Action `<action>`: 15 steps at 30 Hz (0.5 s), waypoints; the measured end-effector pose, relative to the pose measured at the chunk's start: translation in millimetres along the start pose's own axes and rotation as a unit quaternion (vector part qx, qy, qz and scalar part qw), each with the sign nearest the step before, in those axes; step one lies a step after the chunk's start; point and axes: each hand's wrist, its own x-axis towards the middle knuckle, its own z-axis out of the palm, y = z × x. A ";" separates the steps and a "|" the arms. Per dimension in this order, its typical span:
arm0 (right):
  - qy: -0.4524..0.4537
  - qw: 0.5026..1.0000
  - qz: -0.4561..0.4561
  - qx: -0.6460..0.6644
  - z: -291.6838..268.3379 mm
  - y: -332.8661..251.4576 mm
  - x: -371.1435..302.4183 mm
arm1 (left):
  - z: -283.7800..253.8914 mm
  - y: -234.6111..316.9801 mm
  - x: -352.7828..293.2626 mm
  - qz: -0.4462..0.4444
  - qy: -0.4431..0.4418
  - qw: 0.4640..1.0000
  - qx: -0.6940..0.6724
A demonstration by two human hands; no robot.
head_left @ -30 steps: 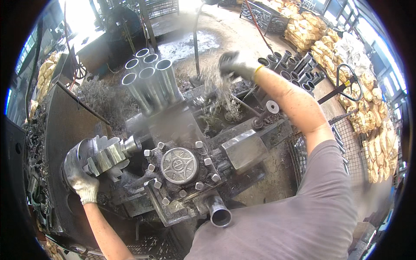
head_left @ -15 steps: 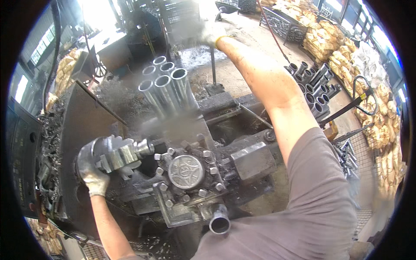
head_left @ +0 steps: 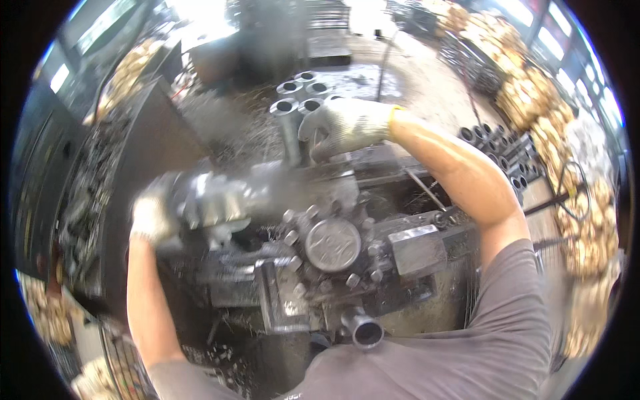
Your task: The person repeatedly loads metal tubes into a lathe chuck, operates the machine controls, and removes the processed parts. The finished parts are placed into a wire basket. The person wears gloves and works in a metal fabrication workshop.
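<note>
My left hand (head_left: 153, 215), in a whitish work glove, rests against the rim of a lathe chuck (head_left: 213, 200). The chuck is smeared by motion, and my fingers curl round its far side. My right hand (head_left: 350, 127), gloved with a yellow cuff, is just in front of several upright steel tubes (head_left: 285, 110). Its fingers bend toward the thumb; whatever lies between them is too small or hidden to name. Between me and the tubes sits a bolted tool post (head_left: 333, 245) with a round cap. A short open tube (head_left: 367, 331) sticks out of it toward me.
More dark tubes (head_left: 497, 143) are stacked at the right, near a thin lever with a ring (head_left: 575, 193). Wrapped bundles (head_left: 530, 100) line the right wall. A rusty metal guard (head_left: 143, 127) stands at the left, with metal shavings (head_left: 93, 193) heaped beside it.
My right hand has come back from the far side to the standing tubes, with the elbow bending. My left hand stays at the chuck. The whole view has shifted.
</note>
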 end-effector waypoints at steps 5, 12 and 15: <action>-0.163 0.986 -0.022 -0.037 101.7 -22.4 112.5 | 43.7 -0.8 19.9 -0.002 0.139 0.990 0.006; -0.385 0.909 0.122 0.101 103.7 -20.5 150.3 | 72.1 -10.2 -50.9 -0.018 0.286 0.958 0.018; -0.217 0.973 0.005 -0.073 131.0 -55.9 143.1 | 84.6 -12.0 -59.6 -0.044 0.281 0.957 0.056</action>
